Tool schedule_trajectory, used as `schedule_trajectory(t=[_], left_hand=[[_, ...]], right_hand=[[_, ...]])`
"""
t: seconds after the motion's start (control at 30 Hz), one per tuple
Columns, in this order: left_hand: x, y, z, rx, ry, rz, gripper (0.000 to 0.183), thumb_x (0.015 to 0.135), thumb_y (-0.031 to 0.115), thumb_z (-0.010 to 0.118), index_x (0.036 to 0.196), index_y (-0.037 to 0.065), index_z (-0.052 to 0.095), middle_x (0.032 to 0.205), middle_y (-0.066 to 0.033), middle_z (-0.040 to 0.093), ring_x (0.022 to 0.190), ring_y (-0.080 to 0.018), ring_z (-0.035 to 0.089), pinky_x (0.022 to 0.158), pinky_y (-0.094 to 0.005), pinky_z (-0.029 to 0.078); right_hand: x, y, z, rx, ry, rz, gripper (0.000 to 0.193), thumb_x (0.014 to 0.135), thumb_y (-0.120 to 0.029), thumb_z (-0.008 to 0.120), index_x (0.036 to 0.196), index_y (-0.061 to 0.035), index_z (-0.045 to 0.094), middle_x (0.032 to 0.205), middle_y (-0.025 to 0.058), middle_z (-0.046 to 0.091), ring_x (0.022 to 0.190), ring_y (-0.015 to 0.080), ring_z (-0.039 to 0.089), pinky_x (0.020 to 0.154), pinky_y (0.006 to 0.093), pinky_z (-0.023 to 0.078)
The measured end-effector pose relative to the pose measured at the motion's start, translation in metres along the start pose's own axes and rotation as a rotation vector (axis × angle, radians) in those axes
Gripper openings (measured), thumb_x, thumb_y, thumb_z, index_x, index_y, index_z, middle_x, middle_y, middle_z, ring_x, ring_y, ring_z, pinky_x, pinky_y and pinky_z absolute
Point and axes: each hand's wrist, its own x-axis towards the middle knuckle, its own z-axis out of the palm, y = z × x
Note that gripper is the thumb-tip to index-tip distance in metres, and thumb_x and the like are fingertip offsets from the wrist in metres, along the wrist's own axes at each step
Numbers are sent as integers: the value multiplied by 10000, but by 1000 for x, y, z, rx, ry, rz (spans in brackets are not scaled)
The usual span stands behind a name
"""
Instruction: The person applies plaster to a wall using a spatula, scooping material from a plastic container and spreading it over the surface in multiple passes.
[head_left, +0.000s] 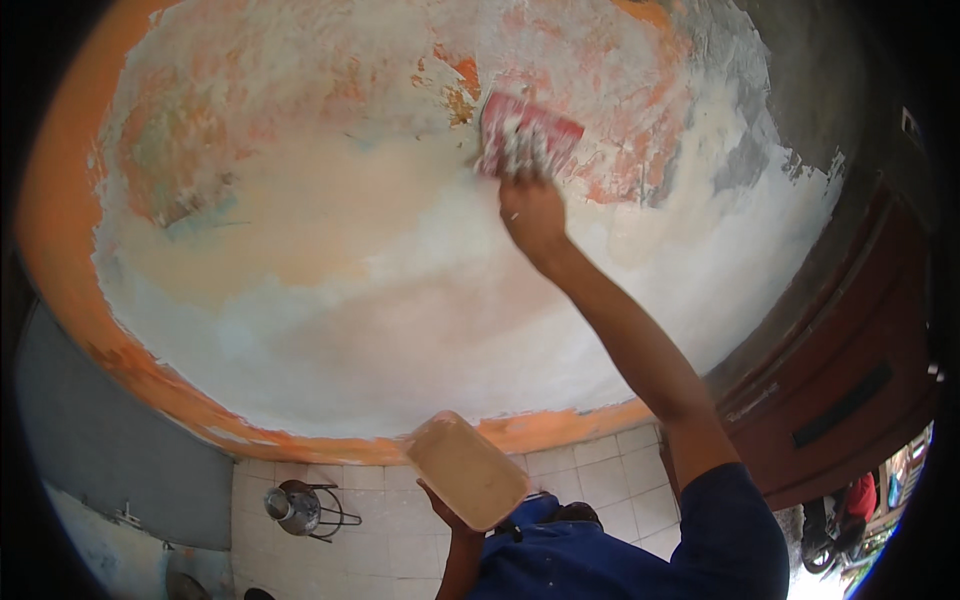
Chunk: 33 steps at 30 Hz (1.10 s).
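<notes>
High on the wall in front of me, my right hand [533, 210] is closed round a red plastering trowel [562, 133] smeared with white filler. The trowel is slightly blurred and appears to lie flat against the wall. Low down near my body, my left hand [446, 510] grips a tan rectangular tub [482, 522] by its left side. The tub is tilted; I cannot tell how much is in it. A broad whitish coated patch [420, 310] covers most of the wall, with rough reddish and grey areas higher up.
Orange paint [70, 200] borders the patch. A stool [325, 505] with a metal container [280, 503] on it stands on the tiled floor [390, 550], lower left. A dark red door [850, 370] is at right, a grey panel [110, 420] at left.
</notes>
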Motion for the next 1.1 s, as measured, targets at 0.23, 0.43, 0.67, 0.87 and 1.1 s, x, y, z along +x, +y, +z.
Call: schedule_trajectory(t=[0.23, 0.43, 0.67, 0.87, 1.1], left_hand=[[-4, 6, -6, -107, 85, 23, 735, 921, 656, 230, 1452, 150, 255, 1411, -101, 395, 1280, -295, 412, 1047, -487, 373], [-6, 17, -1, -228, 105, 12, 739, 908, 680, 232, 1448, 177, 276, 1406, -80, 409, 1243, -313, 454, 1014, -517, 395], [-7, 11, -19, -126, 128, -1, 747, 902, 688, 240, 1449, 181, 273, 1413, -91, 398, 1248, -309, 452, 997, -525, 407], [3, 11, 4, -210, 125, -19, 765, 893, 696, 254, 1450, 172, 266, 1420, -108, 381, 1244, -307, 457, 985, -522, 419], [2, -5, -18, -39, 83, -40, 813, 858, 747, 253, 1420, 162, 304, 1340, -104, 450, 1180, -302, 500, 950, -520, 447]], right_hand=[[-118, -40, 75, 7, 176, -272, 454, 741, -13, 539, 1186, 77, 551, 1172, 271, 577, 1065, 394, 576, 846, 409, 513], [-106, -20, -13, 487, 225, -1, 490, 689, 64, 568, 1175, 8, 589, 891, 211, 659, 665, 325, 647, 602, 376, 542], [-32, 43, -24, 58, 679, -59, 594, 683, 131, 516, 1266, 20, 511, 1204, 246, 563, 1070, 378, 579, 839, 403, 521], [-52, 38, 57, -78, 396, 7, 662, 674, 62, 519, 1324, 104, 401, 1328, 320, 439, 1237, 431, 454, 985, 424, 442], [-140, 2, 72, 164, 213, -74, 513, 661, 51, 552, 1174, 50, 567, 1205, 305, 544, 1092, 392, 576, 810, 395, 541]])
